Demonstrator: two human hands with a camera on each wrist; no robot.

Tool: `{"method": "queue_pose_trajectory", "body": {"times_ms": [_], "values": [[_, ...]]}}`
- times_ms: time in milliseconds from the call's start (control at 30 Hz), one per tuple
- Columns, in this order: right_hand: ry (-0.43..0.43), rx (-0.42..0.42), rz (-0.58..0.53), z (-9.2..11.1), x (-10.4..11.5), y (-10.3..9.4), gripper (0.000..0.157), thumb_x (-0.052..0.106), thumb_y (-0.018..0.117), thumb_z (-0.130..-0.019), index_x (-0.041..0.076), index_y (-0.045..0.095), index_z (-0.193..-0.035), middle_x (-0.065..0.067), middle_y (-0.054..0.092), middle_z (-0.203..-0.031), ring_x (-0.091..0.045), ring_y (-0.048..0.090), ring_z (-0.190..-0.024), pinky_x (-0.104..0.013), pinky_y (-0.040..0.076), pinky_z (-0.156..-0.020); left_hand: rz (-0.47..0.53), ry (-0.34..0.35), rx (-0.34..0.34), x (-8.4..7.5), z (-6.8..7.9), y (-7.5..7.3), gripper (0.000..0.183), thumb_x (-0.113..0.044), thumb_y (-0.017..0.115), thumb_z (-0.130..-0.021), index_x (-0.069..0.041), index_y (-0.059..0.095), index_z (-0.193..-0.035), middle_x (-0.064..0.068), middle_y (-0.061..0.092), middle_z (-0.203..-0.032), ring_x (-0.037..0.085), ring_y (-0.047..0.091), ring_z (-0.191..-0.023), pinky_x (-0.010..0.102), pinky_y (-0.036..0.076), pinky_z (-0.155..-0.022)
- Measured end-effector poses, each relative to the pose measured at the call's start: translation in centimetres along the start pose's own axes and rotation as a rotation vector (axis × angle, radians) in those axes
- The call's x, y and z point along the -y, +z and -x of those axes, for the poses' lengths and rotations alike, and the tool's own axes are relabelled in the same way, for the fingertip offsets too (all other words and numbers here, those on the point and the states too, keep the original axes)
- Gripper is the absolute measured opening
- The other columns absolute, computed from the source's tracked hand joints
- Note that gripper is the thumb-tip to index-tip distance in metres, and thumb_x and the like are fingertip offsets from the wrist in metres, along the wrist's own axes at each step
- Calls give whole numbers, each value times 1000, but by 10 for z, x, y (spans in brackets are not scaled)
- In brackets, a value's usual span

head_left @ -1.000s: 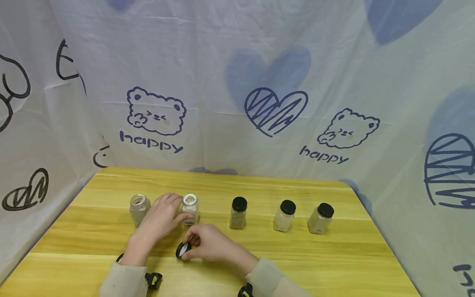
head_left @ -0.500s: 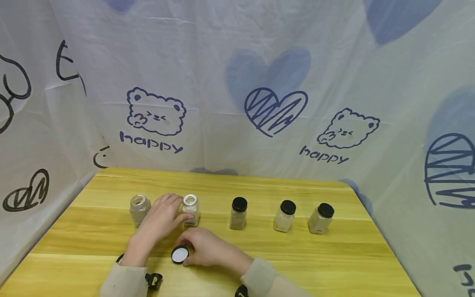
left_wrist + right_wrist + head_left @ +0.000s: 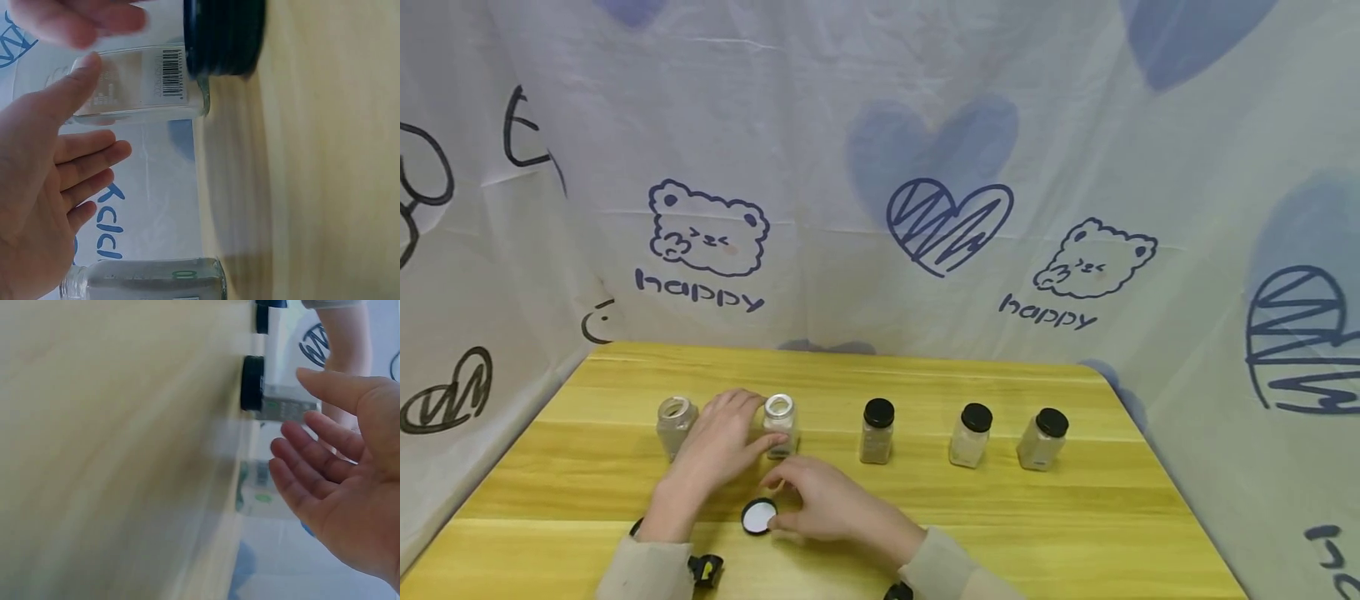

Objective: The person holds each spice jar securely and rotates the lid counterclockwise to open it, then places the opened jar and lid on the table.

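Black lid (image 3: 760, 517) by the right hand (image 3: 823, 504), thumb contact unclear.

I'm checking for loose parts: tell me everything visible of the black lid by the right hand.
The black lid is round and shallow, plastic-looking, with a white liner inside. It lies flat, upside down, on the table, in front of the closest uncapped jar. The right hand hovers by it, apparently without touching.

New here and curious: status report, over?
Left hand at uncapped jar. Right hand, fingers spread, beside lid. Lid white side up. Head view: right fingers between lid and jar.
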State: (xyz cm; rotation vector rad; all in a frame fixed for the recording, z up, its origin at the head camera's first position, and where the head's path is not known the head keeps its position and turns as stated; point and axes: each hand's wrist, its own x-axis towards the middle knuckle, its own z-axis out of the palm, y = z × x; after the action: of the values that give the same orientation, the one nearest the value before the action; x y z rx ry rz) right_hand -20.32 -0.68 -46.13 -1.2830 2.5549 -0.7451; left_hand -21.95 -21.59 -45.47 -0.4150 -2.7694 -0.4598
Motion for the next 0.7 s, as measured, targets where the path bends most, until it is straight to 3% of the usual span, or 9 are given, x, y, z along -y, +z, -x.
{"method": "queue_pose_trajectory", "body": {"times_ms": [367,533,700], "values": [[-80,-282,-173,39,-16,-29,32,23,74,-99,10,67,-127,-2,68,-124,-19,64,-111,-26,54,-98,-36,6,-67,-7,-2,-7,74,-50,75,-93,3,57,-141,23,58,-141,44,47,-136,63,31,-120],[-75,-453,-187,55,-27,-41,28,24,74,-99,15,68,-124,2,66,-123,-17,64,-108,-30,58,-91,-44,37,-109,-16,-4,-9,71,-48,75,-93,3,57,-140,23,58,-141,43,48,-136,63,33,-119],[-81,-625,-153,67,-44,-53,32,18,76,-97,9,66,-126,-6,66,-121,-24,65,-107,-38,60,-87,-48,79,-145,-31,-11,-8,71,-49,76,-93,2,59,-138,22,60,-139,42,50,-134,61,36,-118]]}}
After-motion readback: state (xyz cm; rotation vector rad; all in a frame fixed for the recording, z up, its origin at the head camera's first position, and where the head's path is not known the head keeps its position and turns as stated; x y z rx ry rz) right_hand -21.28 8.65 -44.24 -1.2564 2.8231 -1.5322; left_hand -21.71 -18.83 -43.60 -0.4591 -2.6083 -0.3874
